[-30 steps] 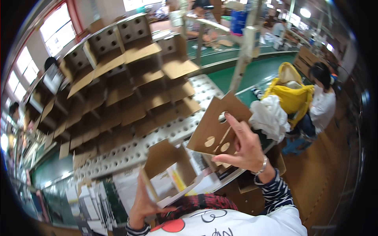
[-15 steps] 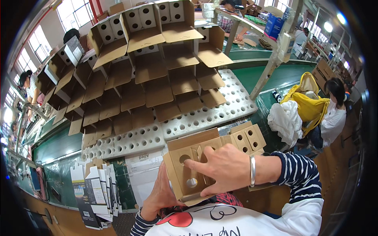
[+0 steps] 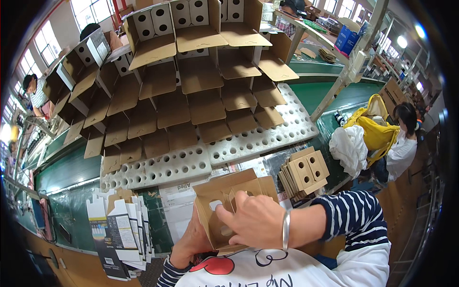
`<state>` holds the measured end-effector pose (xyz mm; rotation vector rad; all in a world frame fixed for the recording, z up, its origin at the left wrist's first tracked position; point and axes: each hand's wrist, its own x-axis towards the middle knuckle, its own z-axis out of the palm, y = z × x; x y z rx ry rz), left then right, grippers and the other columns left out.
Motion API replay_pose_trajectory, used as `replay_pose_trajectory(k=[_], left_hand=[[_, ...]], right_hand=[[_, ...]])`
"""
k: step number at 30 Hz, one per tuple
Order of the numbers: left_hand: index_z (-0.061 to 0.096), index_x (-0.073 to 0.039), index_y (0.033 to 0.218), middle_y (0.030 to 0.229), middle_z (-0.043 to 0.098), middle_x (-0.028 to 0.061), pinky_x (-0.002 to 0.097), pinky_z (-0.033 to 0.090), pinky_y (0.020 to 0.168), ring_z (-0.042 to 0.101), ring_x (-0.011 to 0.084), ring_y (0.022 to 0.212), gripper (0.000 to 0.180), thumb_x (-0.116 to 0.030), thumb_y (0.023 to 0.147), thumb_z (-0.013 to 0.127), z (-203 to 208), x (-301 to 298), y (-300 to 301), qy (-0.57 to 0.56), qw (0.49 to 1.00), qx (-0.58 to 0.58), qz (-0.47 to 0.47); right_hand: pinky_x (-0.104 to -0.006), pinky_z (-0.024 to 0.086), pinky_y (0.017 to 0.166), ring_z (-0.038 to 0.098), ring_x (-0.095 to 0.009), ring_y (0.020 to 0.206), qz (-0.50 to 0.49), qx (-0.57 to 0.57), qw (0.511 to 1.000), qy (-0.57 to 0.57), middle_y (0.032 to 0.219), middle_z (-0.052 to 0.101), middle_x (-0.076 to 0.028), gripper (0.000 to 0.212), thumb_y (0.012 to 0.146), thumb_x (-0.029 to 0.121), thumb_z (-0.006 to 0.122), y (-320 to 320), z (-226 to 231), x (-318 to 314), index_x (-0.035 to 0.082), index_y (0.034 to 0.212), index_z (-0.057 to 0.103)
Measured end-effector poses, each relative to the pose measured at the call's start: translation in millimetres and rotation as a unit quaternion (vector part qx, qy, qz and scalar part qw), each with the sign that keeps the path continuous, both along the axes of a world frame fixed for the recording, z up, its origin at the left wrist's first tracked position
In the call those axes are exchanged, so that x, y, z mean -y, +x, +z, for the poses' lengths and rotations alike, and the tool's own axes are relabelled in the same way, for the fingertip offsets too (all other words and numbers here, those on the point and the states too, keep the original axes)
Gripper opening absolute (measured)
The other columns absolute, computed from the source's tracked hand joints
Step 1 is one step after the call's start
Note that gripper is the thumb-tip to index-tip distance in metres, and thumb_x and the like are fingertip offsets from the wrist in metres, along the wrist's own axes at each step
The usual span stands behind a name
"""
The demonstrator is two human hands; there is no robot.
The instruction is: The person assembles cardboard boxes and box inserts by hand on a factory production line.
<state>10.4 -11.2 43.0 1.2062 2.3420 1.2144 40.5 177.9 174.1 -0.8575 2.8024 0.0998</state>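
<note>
In front of my body is an open cardboard box (image 3: 209, 187), brown inside, with its flaps up. My left hand (image 3: 192, 235) grips the box from its left side, its fingers partly hidden behind the wall. A brown cardboard insert with round holes (image 3: 216, 225) sits inside the box. Reaching in from the right, my right hand (image 3: 256, 217) presses on this insert, index finger and thumb spread apart beside the holes. Its other fingers are partly hidden. To the right lies a stack of similar cardboard inserts (image 3: 306, 171) with round holes.
Beyond are stacked open boxes (image 3: 172, 107) on white foam trays with holes (image 3: 263, 147). Flat printed cartons (image 3: 114, 229) lie at the left on the green table. A yellow bag (image 3: 370, 126), white cloth (image 3: 348, 146) and a seated person (image 3: 401, 148) are on the right.
Both hands and the box have shifted slightly left and down in view. The stack of inserts, partly covered before, now shows fully. My right hand still presses inside the box.
</note>
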Motion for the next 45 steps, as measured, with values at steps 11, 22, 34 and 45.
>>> replay_pose_trajectory(k=[11,22,34,45], left_hand=[[0.022,0.004,0.138,0.135,0.032,0.0263,0.0492,0.027,0.108,0.031,0.0453,0.127,0.119,-0.042,0.051,0.089,2.6,-0.6,-6.8,0.036,0.998,0.049,-0.027],[0.009,0.015,0.138,0.14,0.022,0.0357,0.0466,0.025,0.111,0.023,0.0476,0.134,0.138,-0.05,0.046,0.09,5.1,-3.7,-3.8,-0.013,0.996,0.063,-0.058],[0.008,0.013,0.139,0.14,0.021,0.0356,0.0484,0.027,0.109,0.024,0.0492,0.132,0.141,-0.043,0.041,0.092,8.4,-15.9,0.8,0.001,0.997,0.019,-0.076],[0.005,0.012,0.14,0.141,0.021,0.0357,0.0499,0.024,0.11,0.021,0.0492,0.134,0.143,-0.046,0.042,0.092,0.2,-15.5,-1.9,0.001,0.998,0.038,-0.047]], right_hand=[[-0.0445,0.051,0.071,0.062,-0.038,0.085,-0.04,0.228,0.972,-0.024,0.085,0.065,-0.021,0.068,0.076,0.047,0.064,-24.0,-44.7,-11.0,0.006,0.127,0.044],[-0.0424,0.05,0.08,0.063,-0.038,0.09,-0.087,0.336,0.938,-0.008,0.089,0.066,-0.022,0.075,0.073,0.054,0.065,-27.9,-51.5,-13.4,0.005,0.126,0.045],[-0.0423,0.05,0.081,0.063,-0.04,0.089,-0.079,0.402,0.907,-0.092,0.093,0.066,-0.022,0.077,0.069,0.042,0.073,-20.1,-50.5,-38.5,0.004,0.129,0.043],[-0.0418,0.05,0.08,0.064,-0.037,0.091,-0.074,0.31,0.946,-0.054,0.091,0.066,-0.021,0.076,0.068,0.034,0.074,-20.1,-75.7,-29.4,0.003,0.129,0.041]])
